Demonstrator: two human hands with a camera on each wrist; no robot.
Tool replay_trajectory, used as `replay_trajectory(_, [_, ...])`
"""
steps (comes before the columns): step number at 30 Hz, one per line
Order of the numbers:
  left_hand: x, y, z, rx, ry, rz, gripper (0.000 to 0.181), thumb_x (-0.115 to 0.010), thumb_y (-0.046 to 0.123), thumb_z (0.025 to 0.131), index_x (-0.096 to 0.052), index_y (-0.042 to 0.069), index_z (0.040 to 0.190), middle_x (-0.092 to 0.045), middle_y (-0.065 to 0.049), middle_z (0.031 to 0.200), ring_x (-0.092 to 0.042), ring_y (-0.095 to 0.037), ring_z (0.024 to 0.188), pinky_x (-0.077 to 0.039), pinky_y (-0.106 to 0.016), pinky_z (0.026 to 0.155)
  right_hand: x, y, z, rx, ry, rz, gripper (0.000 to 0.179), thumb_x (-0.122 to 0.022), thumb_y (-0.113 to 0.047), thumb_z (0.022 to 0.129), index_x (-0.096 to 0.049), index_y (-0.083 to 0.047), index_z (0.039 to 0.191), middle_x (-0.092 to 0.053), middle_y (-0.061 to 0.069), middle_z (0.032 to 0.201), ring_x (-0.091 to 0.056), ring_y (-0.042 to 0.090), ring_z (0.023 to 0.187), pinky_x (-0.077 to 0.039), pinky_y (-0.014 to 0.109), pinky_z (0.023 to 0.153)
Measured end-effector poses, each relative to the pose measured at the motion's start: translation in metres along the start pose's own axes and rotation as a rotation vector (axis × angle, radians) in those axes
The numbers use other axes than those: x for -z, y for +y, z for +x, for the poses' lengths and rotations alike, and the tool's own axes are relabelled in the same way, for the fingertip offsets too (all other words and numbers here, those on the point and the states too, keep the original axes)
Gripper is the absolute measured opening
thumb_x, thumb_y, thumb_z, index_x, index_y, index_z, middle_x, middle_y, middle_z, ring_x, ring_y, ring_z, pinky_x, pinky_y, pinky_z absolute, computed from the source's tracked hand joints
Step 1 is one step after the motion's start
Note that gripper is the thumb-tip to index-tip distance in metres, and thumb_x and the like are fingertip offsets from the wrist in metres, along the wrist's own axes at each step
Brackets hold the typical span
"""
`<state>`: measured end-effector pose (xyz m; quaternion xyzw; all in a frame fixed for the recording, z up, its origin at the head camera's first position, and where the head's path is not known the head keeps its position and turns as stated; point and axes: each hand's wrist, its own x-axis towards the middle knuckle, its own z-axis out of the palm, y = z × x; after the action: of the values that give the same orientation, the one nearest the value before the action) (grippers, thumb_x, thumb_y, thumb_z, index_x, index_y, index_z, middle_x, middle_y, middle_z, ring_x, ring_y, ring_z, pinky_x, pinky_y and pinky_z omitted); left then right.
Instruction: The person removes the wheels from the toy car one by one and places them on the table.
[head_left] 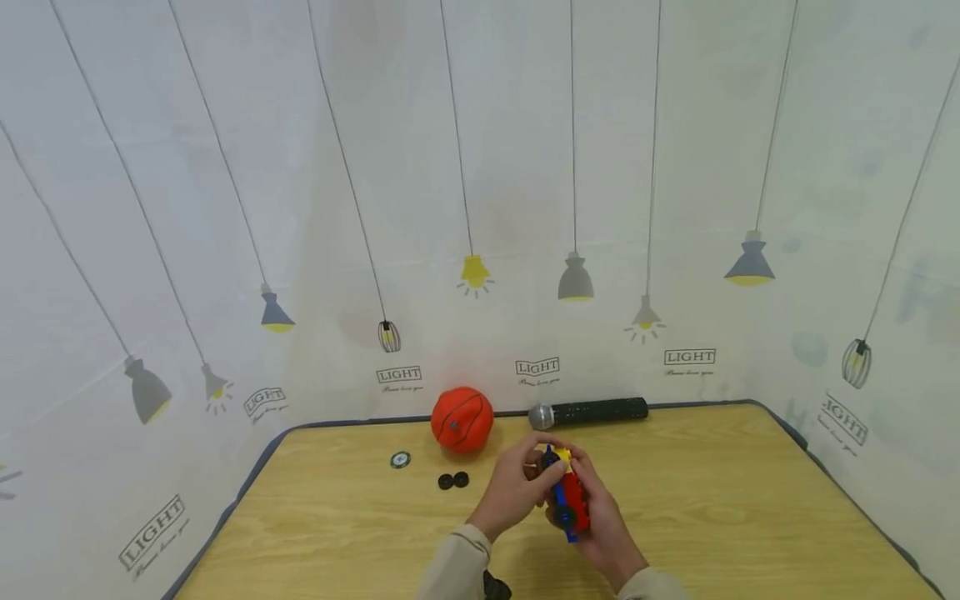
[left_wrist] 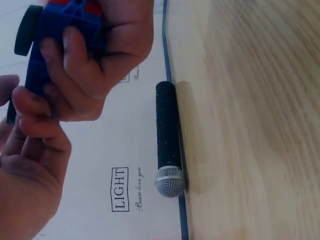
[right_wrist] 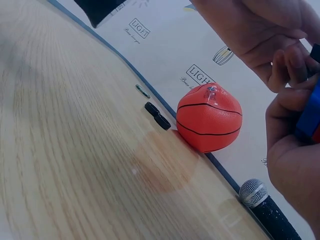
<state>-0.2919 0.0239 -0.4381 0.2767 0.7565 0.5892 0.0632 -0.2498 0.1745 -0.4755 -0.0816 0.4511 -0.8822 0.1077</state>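
Note:
A toy car (head_left: 576, 500) of red, blue and yellow blocks is held above the table between both hands, tilted, its dark wheels (head_left: 564, 517) facing left in the head view. My right hand (head_left: 603, 525) grips the body from the right, and in the left wrist view its fingers curl under the blue base (left_wrist: 67, 25). With thumb and fingers, my left hand (head_left: 513, 487) pinches the car's far end by a wheel. Fingers partly hide that end. The right wrist view catches only a blue edge (right_wrist: 309, 112) of the car.
Left of the hands lie two small black wheels (head_left: 453, 480) and a round chip (head_left: 401, 459). Behind them sits a red ball (head_left: 462, 421) with black lines. A microphone (head_left: 592, 412) lies along the back edge. Some dark object (head_left: 495, 586) shows beside the left sleeve.

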Motion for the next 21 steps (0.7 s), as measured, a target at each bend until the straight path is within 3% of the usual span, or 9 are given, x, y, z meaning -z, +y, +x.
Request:
replay_trajectory(5, [-0.003,0.002,-0.001,-0.013,0.036,0.009,0.027,-0.069,0.029,0.095,-0.065,0.024,0.121,-0.057,0.004,0.067,-0.048,-0.006,0.052,-0.044,-0.021,0.049,0.001,0.003,0.001,0.006,0.022,-0.021,0.023,-0.025,-0.048,0.109,-0.043,-0.046,0.123,-0.06,-0.01,0.102,-0.059,0.009,0.086,-0.049,0.024,0.074])
replay_trajectory(10, [-0.003,0.001,-0.003,-0.009,0.103,-0.04,0.026,-0.073,0.029,0.092,-0.064,0.016,0.113,-0.051,0.002,0.06,-0.044,-0.006,0.049,-0.04,-0.021,0.047,0.001,0.005,0.001,0.036,-0.074,-0.004,0.026,-0.023,-0.046,0.11,-0.046,-0.046,0.122,-0.06,-0.011,0.103,-0.059,0.007,0.087,-0.049,0.022,0.072])
replay_trajectory(16, [0.0,-0.005,-0.002,-0.042,0.051,-0.004,0.025,-0.077,0.027,0.089,-0.064,0.014,0.106,-0.048,0.0,0.06,-0.039,-0.004,0.05,-0.032,-0.02,0.048,0.0,0.009,-0.001,0.014,-0.032,-0.014,0.026,-0.023,-0.045,0.11,-0.048,-0.046,0.118,-0.058,-0.013,0.104,-0.056,0.006,0.087,-0.047,0.021,0.069])
replay_trajectory(21, [0.002,-0.005,0.001,-0.028,0.038,0.009,0.023,-0.078,0.029,0.088,-0.067,0.013,0.1,-0.052,0.003,0.06,-0.041,-0.005,0.05,-0.034,-0.021,0.047,-0.001,0.011,-0.001,0.012,0.026,-0.063,0.021,-0.028,-0.048,0.109,-0.045,-0.044,0.121,-0.057,-0.011,0.105,-0.055,0.007,0.087,-0.046,0.021,0.069])
